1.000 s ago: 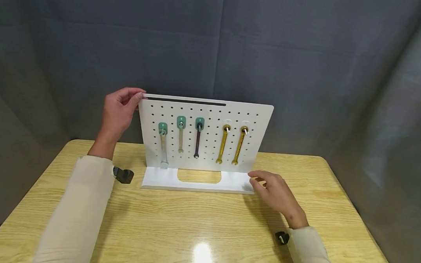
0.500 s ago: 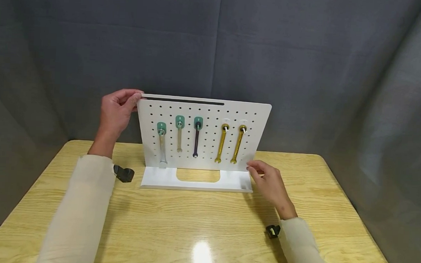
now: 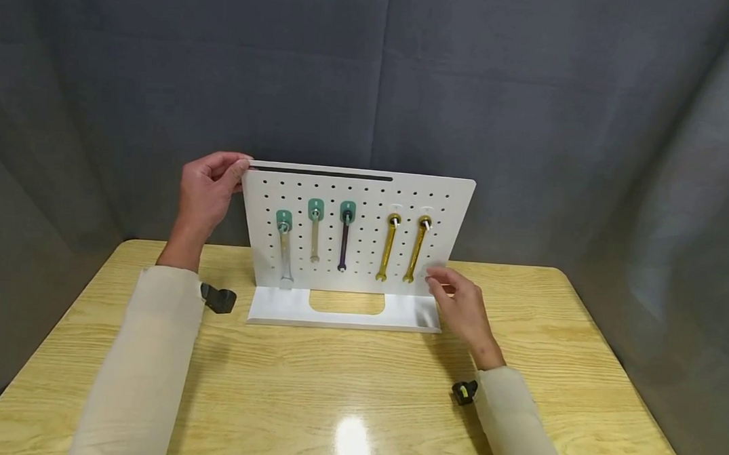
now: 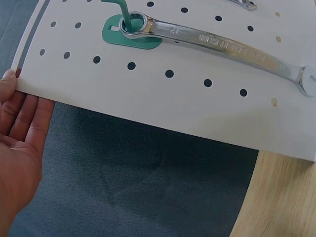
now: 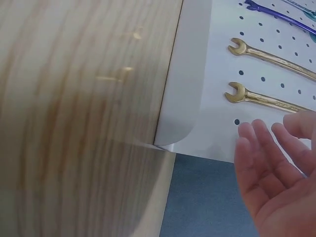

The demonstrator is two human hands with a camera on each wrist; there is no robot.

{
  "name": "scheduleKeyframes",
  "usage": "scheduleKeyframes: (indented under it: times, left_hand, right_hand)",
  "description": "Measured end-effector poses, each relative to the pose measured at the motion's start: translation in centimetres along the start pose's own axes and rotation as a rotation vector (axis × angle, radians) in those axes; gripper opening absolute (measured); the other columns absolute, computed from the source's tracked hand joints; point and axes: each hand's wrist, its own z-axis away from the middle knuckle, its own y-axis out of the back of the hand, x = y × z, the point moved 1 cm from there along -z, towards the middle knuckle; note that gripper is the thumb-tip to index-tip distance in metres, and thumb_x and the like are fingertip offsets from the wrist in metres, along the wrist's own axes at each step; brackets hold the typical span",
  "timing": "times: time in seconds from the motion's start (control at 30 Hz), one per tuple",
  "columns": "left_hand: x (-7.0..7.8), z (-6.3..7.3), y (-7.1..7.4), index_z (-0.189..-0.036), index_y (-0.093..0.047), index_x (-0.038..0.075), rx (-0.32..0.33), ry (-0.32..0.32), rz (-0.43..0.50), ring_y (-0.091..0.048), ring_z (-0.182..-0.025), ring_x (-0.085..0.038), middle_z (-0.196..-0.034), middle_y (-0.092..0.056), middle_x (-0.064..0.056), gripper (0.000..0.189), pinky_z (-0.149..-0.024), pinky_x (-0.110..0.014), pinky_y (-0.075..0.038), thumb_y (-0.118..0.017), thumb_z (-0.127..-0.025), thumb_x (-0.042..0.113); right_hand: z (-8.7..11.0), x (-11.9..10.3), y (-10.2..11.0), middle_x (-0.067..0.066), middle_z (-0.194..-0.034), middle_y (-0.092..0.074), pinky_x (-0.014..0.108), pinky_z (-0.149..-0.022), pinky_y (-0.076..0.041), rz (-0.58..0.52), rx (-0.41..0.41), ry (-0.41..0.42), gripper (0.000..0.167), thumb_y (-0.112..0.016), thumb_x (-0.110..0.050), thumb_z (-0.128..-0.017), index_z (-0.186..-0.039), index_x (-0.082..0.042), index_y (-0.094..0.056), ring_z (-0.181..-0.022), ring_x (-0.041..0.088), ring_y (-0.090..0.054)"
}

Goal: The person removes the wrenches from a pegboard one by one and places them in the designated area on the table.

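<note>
A white pegboard (image 3: 359, 281) stands upright on its folded base. My left hand (image 3: 206, 192) pinches its top left corner, thumb in front and fingers behind, as the left wrist view (image 4: 22, 153) confirms. Green hooks carry a long silver combination wrench (image 3: 286, 258), a shorter silver wrench (image 3: 315, 240) and a purple wrench (image 3: 343, 243). Two gold wrenches hang from white hooks at the right, an inner gold wrench (image 3: 386, 252) and an outer gold wrench (image 3: 415, 255). My right hand (image 3: 461, 305) is by the board's lower right edge, fingers loosely bent and holding nothing; contact is unclear.
The board's white base (image 3: 275, 305) has a cutout and rests on a wooden table (image 3: 333, 375). Dark grey curtains (image 3: 499, 91) surround the table at the back and sides. Black wrist cameras (image 3: 218, 298) sit at both cuffs.
My right hand has risen from the base's right end to the lower right edge of the board. My left hand keeps its hold on the corner. The wrenches hang as before.
</note>
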Motion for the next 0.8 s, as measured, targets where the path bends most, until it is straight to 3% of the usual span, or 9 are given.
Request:
scheduleKeyframes:
  times: [0.2,0.57,0.8]
  left_hand:
    - [-0.2,-0.2,-0.2,-0.114,-0.075,-0.003,-0.012,-0.025,0.007,-0.069,-0.086,-0.006,-0.098,-0.075,0.002,0.021,-0.077,-0.019,-0.058,-0.07,-0.1,0.012]
    - [0.0,0.2,-0.1,-0.119,-0.073,-0.002,-0.012,0.02,-0.065,-0.068,-0.089,-0.006,-0.104,-0.075,-0.001,0.029,-0.082,-0.022,-0.058,-0.07,-0.1,0.019]
    - [-0.1,0.2,-0.1,-0.118,-0.074,-0.002,0.009,-0.002,-0.047,-0.068,-0.089,-0.008,-0.104,-0.075,-0.002,0.027,-0.083,-0.026,-0.059,-0.071,-0.1,0.018]
  right_hand:
    - [-0.2,0.2,-0.1,0.012,-0.11,-0.074,0.043,-0.086,-0.058,-0.005,0.005,-0.011,0.022,-0.067,-0.007,-0.101,-0.122,-0.001,-0.072,-0.096,0.028,-0.071]
    - [-0.9,-0.4,-0.8,0.014,-0.116,-0.073,0.045,-0.089,-0.056,-0.005,-0.006,-0.039,0.02,-0.069,-0.005,-0.1,-0.119,0.001,-0.072,-0.102,0.03,-0.07]
    - [-1.3,-0.4,-1.3,0.013,-0.116,-0.073,0.045,-0.088,-0.057,0.009,-0.005,-0.003,0.02,-0.069,-0.007,-0.1,-0.118,-0.001,-0.073,-0.101,0.029,-0.07]
